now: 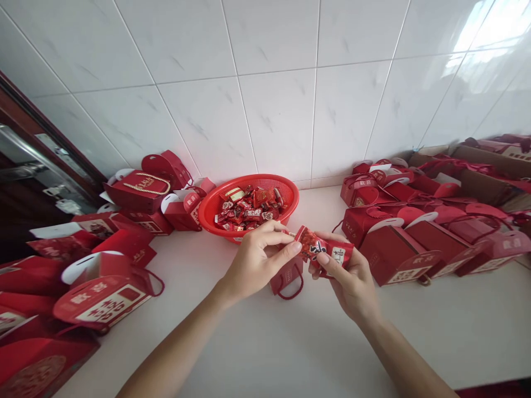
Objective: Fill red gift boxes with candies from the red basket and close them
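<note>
Above the white tabletop, my right hand [352, 282] grips several red wrapped candy packets [309, 243], its thumb pressed over their printed fronts. My left hand [257, 257] pinches the left edge of these packets between thumb and fingers. Behind and below the hands is a small red gift box [289, 277] with a cord handle, partly hidden by them. Just beyond my left hand sits a red plastic basket [209, 199], holding a pile of wrapped candies [251, 211].
Red gift boxes [110, 293] crowd the left side, some with flaps up. More red boxes [398, 251] stand in rows on the right, beside a cardboard carton [477, 179]. A tiled wall [277, 121] rises behind the table [249, 342].
</note>
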The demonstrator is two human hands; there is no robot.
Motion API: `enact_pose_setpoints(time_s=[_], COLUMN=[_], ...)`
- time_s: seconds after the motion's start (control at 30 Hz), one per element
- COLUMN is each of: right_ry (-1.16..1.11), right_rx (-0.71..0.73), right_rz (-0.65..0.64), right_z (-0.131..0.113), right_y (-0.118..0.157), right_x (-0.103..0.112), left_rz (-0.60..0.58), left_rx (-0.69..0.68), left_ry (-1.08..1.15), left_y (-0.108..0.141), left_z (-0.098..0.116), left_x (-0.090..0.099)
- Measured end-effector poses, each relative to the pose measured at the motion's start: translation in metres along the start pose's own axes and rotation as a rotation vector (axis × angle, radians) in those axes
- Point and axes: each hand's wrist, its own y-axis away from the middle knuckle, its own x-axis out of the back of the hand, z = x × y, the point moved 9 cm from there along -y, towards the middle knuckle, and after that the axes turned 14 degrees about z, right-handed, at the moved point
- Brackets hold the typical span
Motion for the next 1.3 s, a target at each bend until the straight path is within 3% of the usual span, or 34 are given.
enact_pose_setpoints(time_s=[0.23, 0.5, 0.83, 1.3], right_ry=[-0.066, -0.054, -0.039, -0.119], right_rx=[-0.124, -0.063, -0.082, -0.122], right_rz=[0.032, 0.074, 0.022, 0.122], right_z=[0.002, -0.002, 0.001, 0.002], right_y=[-0.005, -0.009, -0.009, -0.014], right_x=[0.003, 0.007, 0.005, 0.019], left_rz=[-0.065, 0.116, 0.136, 0.145], left_rx=[0.073, 0.0, 0.024, 0.053], left_ry=[0.124, 0.095, 0.108, 0.146], left_y=[0.002, 0.001, 0.001, 0.001], left_z=[-0.003, 0.0, -0.003, -0.007], left_x=[-0.007, 0.003, 0.005, 0.006])
